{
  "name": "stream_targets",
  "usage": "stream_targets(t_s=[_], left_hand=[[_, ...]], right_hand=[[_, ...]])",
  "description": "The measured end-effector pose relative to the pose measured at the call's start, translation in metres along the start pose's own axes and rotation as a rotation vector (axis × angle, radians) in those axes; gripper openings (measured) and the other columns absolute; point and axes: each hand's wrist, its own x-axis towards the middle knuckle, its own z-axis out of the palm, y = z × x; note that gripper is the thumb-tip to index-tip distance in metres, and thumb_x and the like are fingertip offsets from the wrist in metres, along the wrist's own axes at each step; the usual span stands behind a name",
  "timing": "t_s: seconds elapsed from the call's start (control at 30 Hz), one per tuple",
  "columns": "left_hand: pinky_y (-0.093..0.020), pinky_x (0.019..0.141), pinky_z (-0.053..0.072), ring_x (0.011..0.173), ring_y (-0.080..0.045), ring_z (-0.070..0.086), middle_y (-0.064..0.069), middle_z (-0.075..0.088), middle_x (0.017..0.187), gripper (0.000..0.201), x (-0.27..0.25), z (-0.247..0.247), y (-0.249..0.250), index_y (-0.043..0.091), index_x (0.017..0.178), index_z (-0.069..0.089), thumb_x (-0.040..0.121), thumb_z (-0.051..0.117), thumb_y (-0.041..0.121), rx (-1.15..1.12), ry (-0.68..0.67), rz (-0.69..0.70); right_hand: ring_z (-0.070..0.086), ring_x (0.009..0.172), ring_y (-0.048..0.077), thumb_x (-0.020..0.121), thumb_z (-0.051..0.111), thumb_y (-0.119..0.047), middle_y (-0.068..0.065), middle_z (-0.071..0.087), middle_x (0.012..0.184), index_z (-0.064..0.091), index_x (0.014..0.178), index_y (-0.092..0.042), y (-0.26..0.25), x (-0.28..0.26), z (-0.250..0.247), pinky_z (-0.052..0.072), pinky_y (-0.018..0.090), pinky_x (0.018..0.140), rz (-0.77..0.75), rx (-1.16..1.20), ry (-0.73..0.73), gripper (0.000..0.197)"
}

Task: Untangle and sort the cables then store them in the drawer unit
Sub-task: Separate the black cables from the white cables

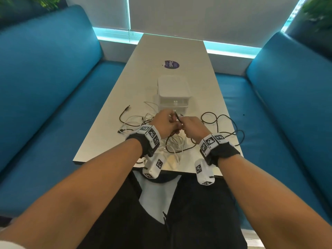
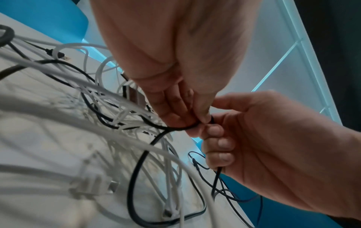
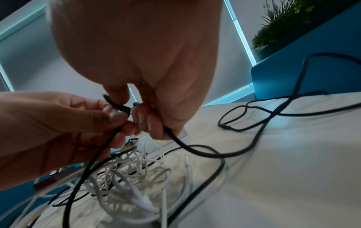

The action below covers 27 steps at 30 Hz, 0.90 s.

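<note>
Both hands, left hand (image 1: 166, 121) and right hand (image 1: 193, 126), pinch one black cable (image 2: 136, 169); tugging risks tightening the white tangle (image 3: 126, 177) or dragging it off the desk (image 1: 179, 51).

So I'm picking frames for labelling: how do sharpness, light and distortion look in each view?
Head view: mostly sharp, wide-angle bending at the sofas, cyan window glow at the table's far end. Left wrist view: nearest white cables blurred, the black cable clearer. Right wrist view: the right hand looms soft, the cable heap smeared.

Table (image 1: 125, 83): drawer unit (image 1: 173, 91), cables (image 1: 133, 123), probably sticker (image 1: 171, 64).
</note>
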Motion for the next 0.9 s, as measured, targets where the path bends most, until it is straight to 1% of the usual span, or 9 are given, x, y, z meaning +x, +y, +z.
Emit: stream_targets(t_s=[0.1,0.2,0.3,0.37,0.43,0.53,0.63,0.77,0.9], left_hand=[[-0.038,0.055,0.049,0.057,-0.032,0.067,-0.019,0.064,0.067,0.033,0.002,0.001,-0.002,0.016,0.083,0.040,0.074,0.071,0.012,-0.015,0.004,-0.014],[-0.045,0.055,0.050,0.064,-0.040,0.071,-0.019,0.056,0.064,0.035,0.002,0.002,-0.006,0.023,0.081,0.035,0.071,0.068,0.020,0.060,-0.009,-0.019],[-0.045,0.063,0.057,0.070,-0.036,0.072,-0.012,0.063,0.067,0.038,-0.002,0.004,-0.002,0.025,0.082,0.036,0.071,0.073,0.024,0.174,-0.016,0.000],[-0.040,0.061,0.056,0.068,-0.025,0.072,-0.007,0.069,0.071,0.037,-0.005,0.005,0.001,0.023,0.085,0.039,0.075,0.075,0.022,0.246,-0.019,0.001],[-0.032,0.059,0.050,0.065,-0.017,0.067,-0.003,0.071,0.075,0.030,-0.005,0.007,0.001,0.019,0.092,0.044,0.082,0.072,0.019,0.345,-0.045,-0.019],[-0.031,0.067,0.050,0.076,-0.018,0.065,0.000,0.071,0.083,0.011,-0.006,0.007,-0.003,0.015,0.100,0.057,0.094,0.062,0.022,0.594,-0.119,0.006],[-0.032,0.077,0.053,0.082,-0.021,0.066,-0.002,0.071,0.086,0.020,-0.005,0.002,-0.006,0.011,0.097,0.068,0.100,0.049,0.019,0.700,-0.193,0.023],[-0.038,0.085,0.052,0.089,-0.023,0.062,-0.002,0.067,0.092,0.022,-0.003,-0.005,-0.012,0.018,0.100,0.067,0.102,0.045,0.020,0.858,-0.214,0.070],[-0.037,0.079,0.051,0.087,-0.024,0.062,-0.001,0.067,0.093,0.020,0.000,0.001,-0.013,0.024,0.094,0.065,0.098,0.046,0.017,0.970,-0.258,0.082]], right_hand=[[0.037,0.053,0.014,0.095,0.053,-0.030,-0.001,0.054,0.058,0.063,0.076,-0.011,0.008,-0.001,-0.002,0.029,0.027,0.050,-0.007,0.059,-0.045,0.029],[0.042,0.056,0.014,0.087,0.055,-0.021,0.001,0.059,0.062,0.065,0.077,-0.008,0.013,-0.001,-0.004,0.033,0.026,0.052,-0.018,0.029,-0.061,0.018],[0.056,0.057,0.006,0.098,0.053,-0.023,-0.006,0.066,0.065,0.068,0.086,-0.010,0.012,-0.002,-0.003,0.042,0.020,0.056,-0.101,-0.100,-0.012,0.024],[0.066,0.076,0.016,0.102,0.048,-0.030,0.004,0.072,0.083,0.069,0.098,-0.009,0.015,0.002,-0.002,0.049,0.030,0.068,-0.141,-0.245,0.003,0.030],[0.064,0.088,0.026,0.104,0.043,-0.032,0.008,0.070,0.093,0.066,0.103,-0.009,0.018,0.005,-0.001,0.045,0.034,0.073,-0.163,-0.432,0.029,0.033],[0.061,0.099,0.034,0.105,0.037,-0.034,0.016,0.067,0.103,0.063,0.105,-0.008,0.024,0.011,-0.008,0.042,0.035,0.078,-0.128,-0.553,0.122,0.037],[0.059,0.106,0.039,0.106,0.034,-0.033,0.023,0.064,0.111,0.060,0.112,-0.003,0.029,0.013,-0.022,0.038,0.034,0.077,-0.026,-0.567,0.218,0.040],[0.060,0.100,0.034,0.107,0.032,-0.036,0.018,0.064,0.109,0.058,0.113,-0.006,0.028,0.011,-0.037,0.041,0.033,0.078,0.021,-0.495,0.232,0.040],[0.067,0.090,0.031,0.105,0.035,-0.035,0.007,0.067,0.089,0.057,0.095,-0.011,0.018,0.008,-0.026,0.054,0.050,0.090,-0.113,-0.200,0.117,0.034]])
